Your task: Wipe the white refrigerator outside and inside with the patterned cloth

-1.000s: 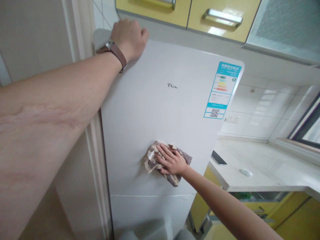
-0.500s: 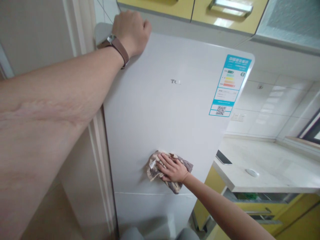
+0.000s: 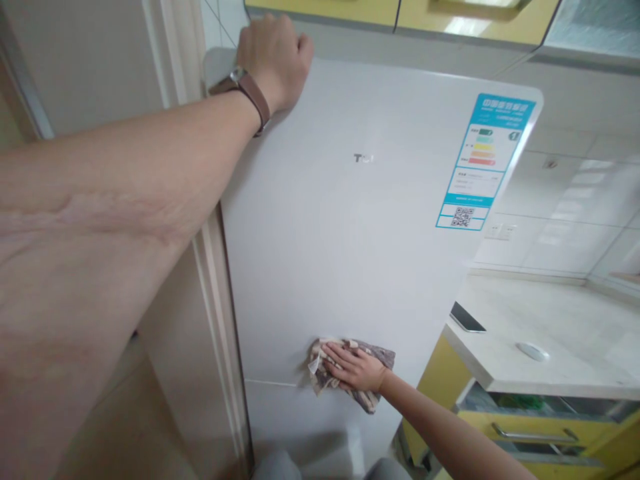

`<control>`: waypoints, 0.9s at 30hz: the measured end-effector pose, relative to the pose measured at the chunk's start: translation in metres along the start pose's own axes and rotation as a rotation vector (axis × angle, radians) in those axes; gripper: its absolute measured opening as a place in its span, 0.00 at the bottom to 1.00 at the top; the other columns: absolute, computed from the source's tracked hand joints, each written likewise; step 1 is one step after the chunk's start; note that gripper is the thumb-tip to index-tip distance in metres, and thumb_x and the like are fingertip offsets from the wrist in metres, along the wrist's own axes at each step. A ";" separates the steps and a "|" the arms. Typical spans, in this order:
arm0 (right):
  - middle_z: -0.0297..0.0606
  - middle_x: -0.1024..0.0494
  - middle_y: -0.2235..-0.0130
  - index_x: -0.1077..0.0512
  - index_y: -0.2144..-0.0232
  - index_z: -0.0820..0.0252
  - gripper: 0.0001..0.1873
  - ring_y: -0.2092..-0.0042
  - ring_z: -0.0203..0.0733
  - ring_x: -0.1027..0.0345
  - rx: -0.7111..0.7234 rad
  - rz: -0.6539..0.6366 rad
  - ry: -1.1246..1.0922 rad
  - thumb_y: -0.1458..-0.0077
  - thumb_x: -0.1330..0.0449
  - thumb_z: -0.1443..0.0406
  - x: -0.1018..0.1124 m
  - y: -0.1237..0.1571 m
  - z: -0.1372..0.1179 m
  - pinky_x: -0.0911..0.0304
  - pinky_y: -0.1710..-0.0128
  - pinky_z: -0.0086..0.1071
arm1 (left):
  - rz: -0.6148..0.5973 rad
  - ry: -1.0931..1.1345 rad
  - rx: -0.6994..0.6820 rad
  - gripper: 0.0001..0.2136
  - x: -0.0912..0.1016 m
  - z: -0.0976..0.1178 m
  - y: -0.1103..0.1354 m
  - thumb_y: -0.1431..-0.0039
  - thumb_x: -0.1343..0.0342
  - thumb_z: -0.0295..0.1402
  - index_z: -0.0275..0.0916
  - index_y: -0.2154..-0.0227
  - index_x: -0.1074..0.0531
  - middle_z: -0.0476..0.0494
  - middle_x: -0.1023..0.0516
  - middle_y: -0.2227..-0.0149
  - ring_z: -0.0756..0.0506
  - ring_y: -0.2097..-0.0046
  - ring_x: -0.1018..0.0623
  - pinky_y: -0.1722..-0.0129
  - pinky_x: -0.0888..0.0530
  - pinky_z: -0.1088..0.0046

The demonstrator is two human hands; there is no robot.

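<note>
A white refrigerator (image 3: 340,267) with a TCL logo and a blue energy label (image 3: 483,160) fills the middle of the view. My left hand (image 3: 277,63), with a brown-strapped watch (image 3: 253,97) on the wrist, is closed at the refrigerator's top left edge. Its fingers curl away from me, and what they hold, if anything, is hidden. Lower down, my right hand (image 3: 357,367) presses a crumpled brown and beige patterned cloth (image 3: 367,400) flat against the front, right over the seam between the upper and lower doors.
Yellow wall cabinets (image 3: 465,20) hang above. At the right a white countertop (image 3: 565,320) carries a dark phone-like slab (image 3: 467,318) and a white oval object (image 3: 533,351). Beneath it is a partly open yellow drawer (image 3: 535,430). A door frame (image 3: 215,300) runs close along the left.
My right hand and the cloth have slid down the refrigerator's front, onto the door seam. My left hand keeps its place at the top edge. The view has shifted slightly.
</note>
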State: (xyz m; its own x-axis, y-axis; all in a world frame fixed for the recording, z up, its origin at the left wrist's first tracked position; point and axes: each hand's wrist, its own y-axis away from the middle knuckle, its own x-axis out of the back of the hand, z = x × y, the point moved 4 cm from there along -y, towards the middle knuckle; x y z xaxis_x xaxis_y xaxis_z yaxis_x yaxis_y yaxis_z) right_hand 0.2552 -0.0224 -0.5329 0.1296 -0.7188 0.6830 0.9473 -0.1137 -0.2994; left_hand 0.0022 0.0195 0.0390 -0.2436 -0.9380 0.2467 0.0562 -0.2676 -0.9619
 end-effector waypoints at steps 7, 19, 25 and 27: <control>0.49 0.48 0.26 0.27 0.42 0.61 0.24 0.28 0.47 0.46 0.117 -0.113 -0.130 0.35 0.42 0.55 -0.037 0.057 -0.025 0.32 0.58 0.34 | -0.003 0.007 -0.006 0.25 0.001 0.000 0.000 0.27 0.58 0.36 0.19 0.49 0.23 0.20 0.24 0.43 0.28 0.39 0.25 0.39 0.33 0.43; 0.26 0.34 0.31 0.25 0.46 0.42 0.32 0.32 0.35 0.40 0.130 -0.164 -0.113 0.53 0.45 0.68 -0.005 0.169 0.023 0.30 0.63 0.39 | -0.026 0.001 -0.006 0.25 -0.001 -0.003 -0.002 0.27 0.60 0.38 0.22 0.48 0.23 0.24 0.24 0.42 0.32 0.41 0.24 0.41 0.33 0.46; 0.25 0.34 0.31 0.27 0.41 0.41 0.26 0.38 0.40 0.33 0.042 -0.187 0.048 0.42 0.45 0.62 0.069 0.165 0.100 0.37 0.65 0.37 | 0.011 0.007 0.001 0.25 0.001 -0.003 -0.001 0.28 0.58 0.36 0.18 0.50 0.24 0.18 0.24 0.44 0.27 0.41 0.24 0.41 0.33 0.40; 0.28 0.30 0.34 0.27 0.41 0.41 0.24 0.39 0.42 0.32 -0.020 -0.185 0.105 0.39 0.45 0.56 0.092 0.155 0.128 0.38 0.62 0.38 | 0.003 0.036 -0.012 0.25 0.001 -0.001 -0.001 0.29 0.58 0.35 0.15 0.50 0.24 0.15 0.25 0.44 0.23 0.40 0.26 0.42 0.34 0.35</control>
State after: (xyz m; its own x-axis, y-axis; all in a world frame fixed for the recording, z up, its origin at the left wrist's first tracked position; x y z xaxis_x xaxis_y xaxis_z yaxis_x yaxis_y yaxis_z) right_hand 0.4516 -0.0181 -0.4308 -0.0781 -0.7518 0.6548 0.9459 -0.2634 -0.1896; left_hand 0.0005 0.0190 0.0396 -0.2777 -0.9302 0.2402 0.0458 -0.2625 -0.9638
